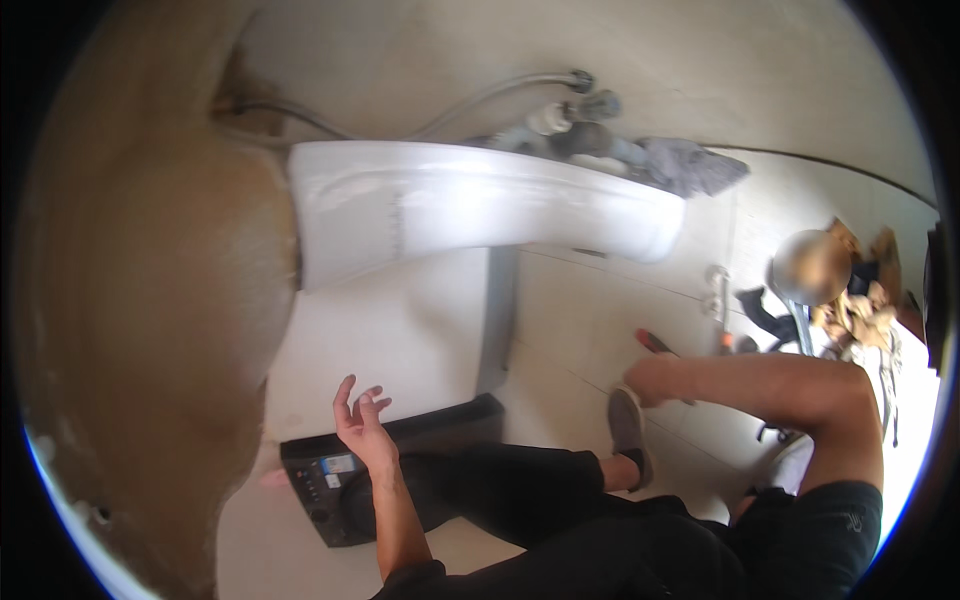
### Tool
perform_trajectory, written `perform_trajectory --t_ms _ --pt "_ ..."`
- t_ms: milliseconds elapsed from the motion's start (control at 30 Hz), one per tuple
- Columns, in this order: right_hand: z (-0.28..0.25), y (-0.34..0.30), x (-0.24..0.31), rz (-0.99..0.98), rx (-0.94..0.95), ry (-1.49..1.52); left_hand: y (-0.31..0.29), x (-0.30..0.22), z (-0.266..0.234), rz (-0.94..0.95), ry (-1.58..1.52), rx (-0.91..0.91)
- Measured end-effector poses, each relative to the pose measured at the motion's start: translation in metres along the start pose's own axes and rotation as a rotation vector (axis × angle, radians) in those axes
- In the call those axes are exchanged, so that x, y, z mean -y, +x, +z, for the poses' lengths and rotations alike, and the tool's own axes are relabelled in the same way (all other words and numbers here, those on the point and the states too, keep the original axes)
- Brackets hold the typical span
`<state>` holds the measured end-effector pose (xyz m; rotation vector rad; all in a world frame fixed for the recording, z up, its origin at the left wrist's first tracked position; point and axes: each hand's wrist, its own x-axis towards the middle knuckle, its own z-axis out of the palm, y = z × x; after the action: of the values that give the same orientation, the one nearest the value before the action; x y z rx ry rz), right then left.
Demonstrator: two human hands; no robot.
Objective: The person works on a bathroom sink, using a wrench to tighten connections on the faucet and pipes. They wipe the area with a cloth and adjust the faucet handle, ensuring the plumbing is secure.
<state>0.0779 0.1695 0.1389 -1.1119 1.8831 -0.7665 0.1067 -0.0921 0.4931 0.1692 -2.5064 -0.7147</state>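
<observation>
My left hand (365,420) hangs with its fingers parted and loosely curled, holding nothing, over the border between the white box (380,345) and the black panel (312,492). Bare tiled floor (560,300) lies open between the box's grey side and my right hand (652,381), with a shoe (628,435) of mine at its near side. The long white curved basin (480,205) closes off the room ahead of my left hand, and the wavy rim of the brown surface (170,300) bounds it on the left.

A red-and-black tool (653,341) shows just beside my right hand and runs behind it. Farther right are a metal fitting (718,295) and a heap of brown cloth (862,325). Behind the basin I see a bent hose (480,98), a drain pipe (548,120) and a grey rag (695,165).

My right fingers are blurred and mostly turned from view, so I cannot tell how far closed they are or whether they grip the tool. My leg and left forearm cover part of the black panel. The basin hides the box's far end, and a round patch beside the cloth is too blurred to make out.
</observation>
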Motion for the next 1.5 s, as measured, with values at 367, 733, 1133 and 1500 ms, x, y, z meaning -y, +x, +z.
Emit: perform_trajectory --t_ms 367,733,1133,1500 --pt "0.023 0.025 0.002 -0.164 0.032 -0.024 0.059 -0.098 -0.278 0.045 -0.140 -0.656" --pt "0.081 0.048 0.033 -0.232 0.291 -0.142 0.106 -0.206 -0.313 0.100 -0.061 -0.559" --pt "0.043 -0.011 0.101 -0.317 0.365 -0.588 0.283 -0.281 -0.162 0.186 -0.213 0.121" --pt "-0.018 -0.066 0.130 -0.282 0.116 -0.363 0.326 -0.302 -0.021 0.303 -0.345 0.406"
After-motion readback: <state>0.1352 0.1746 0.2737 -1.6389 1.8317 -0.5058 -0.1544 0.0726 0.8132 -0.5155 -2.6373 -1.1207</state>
